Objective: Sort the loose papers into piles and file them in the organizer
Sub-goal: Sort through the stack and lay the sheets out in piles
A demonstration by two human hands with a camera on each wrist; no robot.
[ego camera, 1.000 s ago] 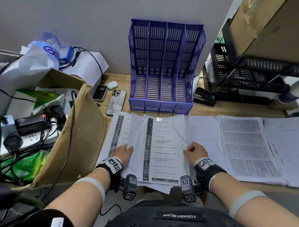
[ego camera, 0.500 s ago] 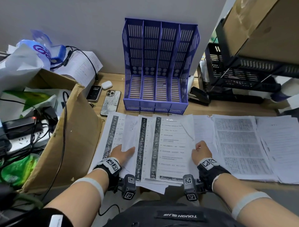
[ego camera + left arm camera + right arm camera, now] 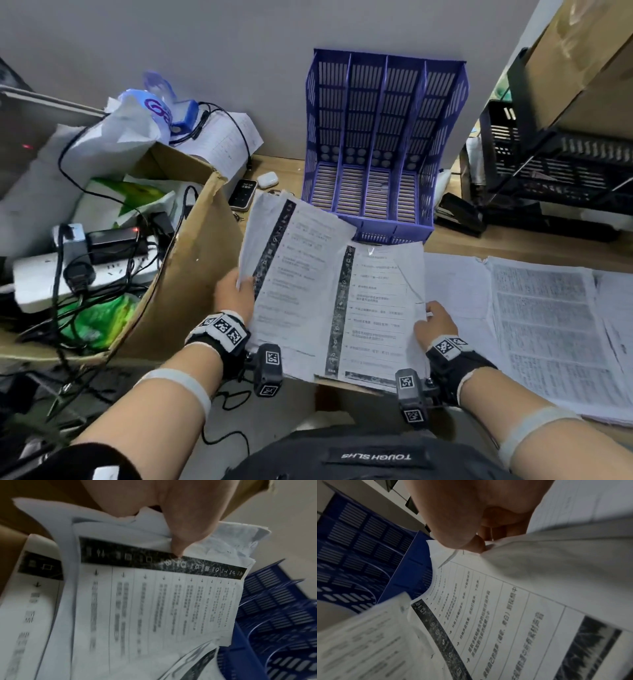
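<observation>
A sheaf of printed sheets with dark side strips (image 3: 308, 274) is raised off the desk, tilted up toward its left side. My left hand (image 3: 236, 291) pinches its left edge, thumb on top (image 3: 180, 534). A second sheet with a dark strip (image 3: 380, 308) lies to the right, and my right hand (image 3: 433, 322) pinches its right edge (image 3: 471, 543). The blue slotted organizer (image 3: 383, 137) stands upright against the wall just beyond the papers, its compartments holding nothing.
More printed pages (image 3: 548, 325) lie spread over the wooden desk at right. A cardboard box (image 3: 185, 274) full of cables and a power strip stands close at left. A phone (image 3: 242, 193), an earbud case (image 3: 267, 180), a black stapler (image 3: 459, 214) and black trays (image 3: 555, 164) sit nearby.
Both hands went from lying on the flat papers to gripping their edges. The left bundle has lifted and tilted off the desk. The head view has shifted right.
</observation>
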